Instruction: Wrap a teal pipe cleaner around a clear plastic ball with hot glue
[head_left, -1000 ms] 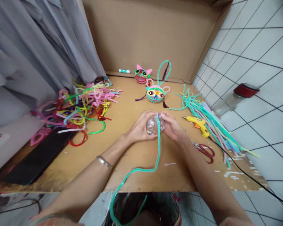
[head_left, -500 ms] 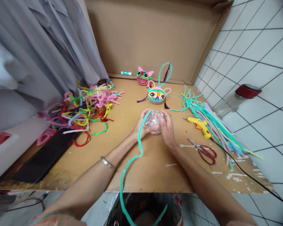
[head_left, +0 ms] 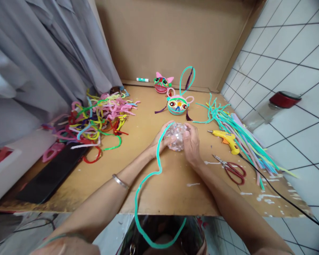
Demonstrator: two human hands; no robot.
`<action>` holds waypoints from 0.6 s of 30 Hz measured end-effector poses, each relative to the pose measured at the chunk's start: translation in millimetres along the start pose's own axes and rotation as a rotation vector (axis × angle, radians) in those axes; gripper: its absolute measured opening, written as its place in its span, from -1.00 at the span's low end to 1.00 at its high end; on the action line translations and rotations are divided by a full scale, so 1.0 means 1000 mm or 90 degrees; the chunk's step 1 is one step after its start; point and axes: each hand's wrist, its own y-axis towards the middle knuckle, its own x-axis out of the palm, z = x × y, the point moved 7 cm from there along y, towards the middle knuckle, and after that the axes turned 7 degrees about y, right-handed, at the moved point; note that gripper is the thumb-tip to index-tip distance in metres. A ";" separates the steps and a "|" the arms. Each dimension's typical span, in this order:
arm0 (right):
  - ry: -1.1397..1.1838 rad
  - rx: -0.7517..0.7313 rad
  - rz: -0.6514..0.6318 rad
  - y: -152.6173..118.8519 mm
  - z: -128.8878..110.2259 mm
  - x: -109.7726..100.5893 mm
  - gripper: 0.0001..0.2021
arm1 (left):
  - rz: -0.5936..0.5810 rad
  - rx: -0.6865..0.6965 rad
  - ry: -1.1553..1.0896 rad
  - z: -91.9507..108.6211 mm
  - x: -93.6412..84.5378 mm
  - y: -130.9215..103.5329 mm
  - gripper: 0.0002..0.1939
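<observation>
A wooden table, marked with white smears at its near right, fills most of the view. Behind it rises a plain brown board; a grey curtain drapes at the left and a white tiled wall runs along the right.

On the table's left lies a tangled heap of fuzzy craft stems in pink, yellow, red, green and blue, with a black flat slab just in front. On the right, a bundle of straighter stems, mostly turquoise, fans out near a clear jar with a dark red lid.

At the centre, the left hand and right hand cup a clear, bumpy ball from either side, above the table. The fingers of both curve around it, thumbs on its near face. A long turquoise stem runs from the ball's top, beside the left fingers, over the table edge; whether they pinch it, I cannot tell.

Beyond the hands sits a decorated ball with looped pink ears; farther back is another with pointed ears. Right of the hands lie a yellow glue gun and red-handled scissors. Smallest are a green-and-white tube by the board and a silver bracelet on the left wrist.
</observation>
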 end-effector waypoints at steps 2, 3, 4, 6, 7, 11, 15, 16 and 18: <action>-0.005 -0.012 -0.005 0.000 -0.003 0.000 -0.48 | -0.002 -0.004 -0.008 -0.002 0.000 0.001 -0.08; -0.003 -0.014 -0.004 -0.001 -0.004 0.000 -0.47 | -0.006 -0.006 -0.015 -0.004 0.001 0.001 -0.07; 0.003 -0.011 -0.004 -0.001 -0.003 -0.001 -0.47 | -0.009 -0.006 -0.020 -0.005 0.001 0.002 -0.07; 0.023 0.008 -0.002 -0.001 0.000 -0.001 -0.46 | -0.007 0.009 -0.003 -0.006 0.001 0.002 -0.08; 0.037 0.021 0.000 -0.002 0.003 0.000 -0.45 | 0.000 0.022 0.021 -0.005 0.000 0.003 -0.09; 0.107 0.083 -0.019 -0.002 0.018 0.004 -0.43 | 0.053 0.073 0.145 0.004 -0.006 0.003 -0.09; 0.173 0.173 -0.013 -0.001 0.035 0.008 -0.42 | 0.072 0.152 0.328 0.022 -0.006 0.001 -0.10; 0.186 0.190 -0.007 0.000 0.038 0.008 -0.41 | 0.071 0.172 0.372 0.026 -0.005 0.001 -0.12; 0.205 0.218 0.001 0.001 0.042 0.009 -0.38 | 0.072 0.189 0.421 0.031 -0.006 0.001 -0.14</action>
